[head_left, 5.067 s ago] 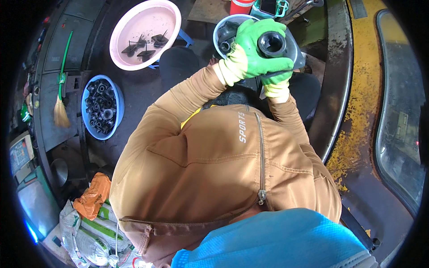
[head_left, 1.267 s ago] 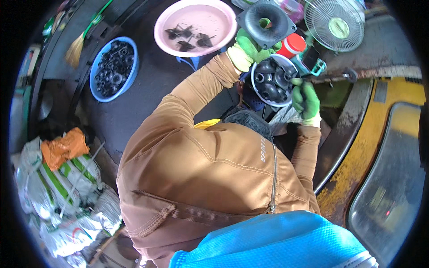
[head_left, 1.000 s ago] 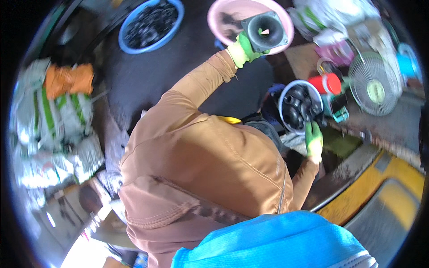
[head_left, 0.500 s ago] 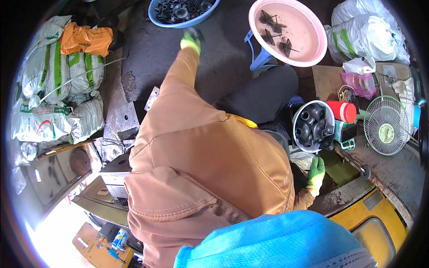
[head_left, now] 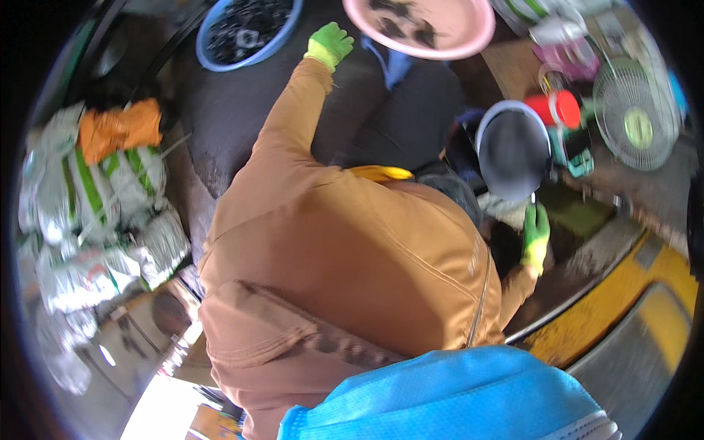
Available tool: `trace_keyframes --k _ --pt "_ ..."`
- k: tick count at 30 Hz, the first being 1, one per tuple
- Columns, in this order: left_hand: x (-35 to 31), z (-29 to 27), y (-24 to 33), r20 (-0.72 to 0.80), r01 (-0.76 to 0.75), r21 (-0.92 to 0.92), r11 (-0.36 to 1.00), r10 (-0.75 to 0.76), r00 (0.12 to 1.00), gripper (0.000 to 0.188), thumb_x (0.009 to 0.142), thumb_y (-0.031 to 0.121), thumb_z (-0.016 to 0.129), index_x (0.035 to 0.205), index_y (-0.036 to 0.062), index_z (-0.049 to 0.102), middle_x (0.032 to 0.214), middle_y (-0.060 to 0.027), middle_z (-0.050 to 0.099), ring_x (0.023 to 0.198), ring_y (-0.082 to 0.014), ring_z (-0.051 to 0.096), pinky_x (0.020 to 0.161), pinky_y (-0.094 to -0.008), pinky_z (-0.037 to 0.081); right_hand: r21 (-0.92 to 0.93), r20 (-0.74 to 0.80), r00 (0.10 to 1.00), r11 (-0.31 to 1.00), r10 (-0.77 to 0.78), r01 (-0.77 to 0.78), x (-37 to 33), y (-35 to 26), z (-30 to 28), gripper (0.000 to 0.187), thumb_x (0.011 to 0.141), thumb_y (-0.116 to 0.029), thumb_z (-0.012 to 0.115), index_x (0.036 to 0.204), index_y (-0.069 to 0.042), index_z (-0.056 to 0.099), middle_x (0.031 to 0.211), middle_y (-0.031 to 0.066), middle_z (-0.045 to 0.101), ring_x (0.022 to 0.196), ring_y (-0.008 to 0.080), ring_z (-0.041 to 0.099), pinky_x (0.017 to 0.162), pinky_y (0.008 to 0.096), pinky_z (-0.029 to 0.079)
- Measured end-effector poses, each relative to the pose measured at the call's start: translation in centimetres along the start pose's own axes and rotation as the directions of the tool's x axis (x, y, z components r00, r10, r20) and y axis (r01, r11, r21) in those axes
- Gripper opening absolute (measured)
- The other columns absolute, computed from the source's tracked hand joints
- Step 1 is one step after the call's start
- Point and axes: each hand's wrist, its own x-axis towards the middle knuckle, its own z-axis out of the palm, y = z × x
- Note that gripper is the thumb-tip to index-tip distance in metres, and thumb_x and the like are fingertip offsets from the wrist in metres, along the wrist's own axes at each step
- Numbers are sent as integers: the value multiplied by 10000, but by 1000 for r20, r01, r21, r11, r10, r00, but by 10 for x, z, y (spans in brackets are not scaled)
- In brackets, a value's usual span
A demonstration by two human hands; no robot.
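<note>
Left glove: I saw from afar, through the head camera, the left hand (head_left: 329, 45) in green at the end of an outstretched arm, fingers curled; I could not tell whether it held anything.
Right glove: The right hand (head_left: 536, 233), also green, had its fingers close together below a pale bowl (head_left: 512, 105); a thin pale thing showed at the fingertips, too blurred for me to tell if it was gripped.
Dark parts: Blurred black parts (head_left: 513, 154) filled that bowl, and more black pieces (head_left: 246, 23) lay in a blue basin (head_left: 233, 67) near the left hand.
Pink basin: The pink basin (head_left: 456, 31), right of the left hand, held several dark pieces (head_left: 424, 33).
Bowl's neighbours: A red container (head_left: 562, 110) lay just beside the bowl, with a fan (head_left: 636, 121) farther right.
Left edge: An orange bag (head_left: 121, 130) lay on white-and-green sacks (head_left: 99, 209).
</note>
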Motion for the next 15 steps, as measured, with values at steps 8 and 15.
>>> trace_keyframes --k 8,15 --pt "113 -140 172 177 126 -510 -851 40 983 341 958 119 498 1265 -25 531 1069 -127 642 890 -272 646 780 -329 524 196 -381 905 973 188 -120 -4 -10 -8 536 932 -436 561 1280 -28 563 1195 218 631 1129 368 583 953 408 440" --pt "142 -236 338 -107 -276 -919 283 493 863 575 835 399 664 1282 47 576 1239 -163 605 1144 -282 584 996 -362 435 100 -488 868 994 95 -52 -4 -8 -10 547 902 -459 587 1250 -37 597 1180 205 647 1101 325 619 937 378 461"
